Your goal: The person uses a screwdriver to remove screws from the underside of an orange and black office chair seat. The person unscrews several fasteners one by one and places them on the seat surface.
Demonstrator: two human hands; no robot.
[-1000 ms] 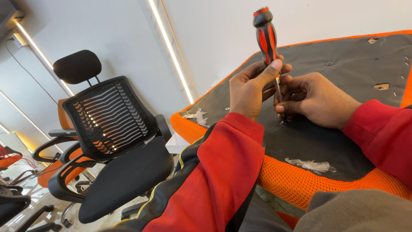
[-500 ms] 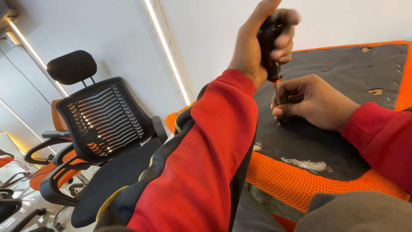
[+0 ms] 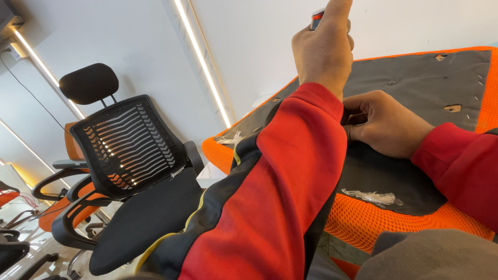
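Red-and-black screwdriver w/ grey collar (image 3: 317,16): only top of handle shows above the fist at frame's top edge, approx upright; shaft hidden behind hand and sleeve; flat orange mesh seat panel w/ dark grey fabric backing (image 3: 415,83): lies tilted, fabric side up, torn in spots, orange mesh showing round edges.

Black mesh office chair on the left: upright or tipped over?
Upright. The black mesh office chair stands with headrest on top, backrest above the seat, armrests level. It only looks tilted because the head camera is slanted.
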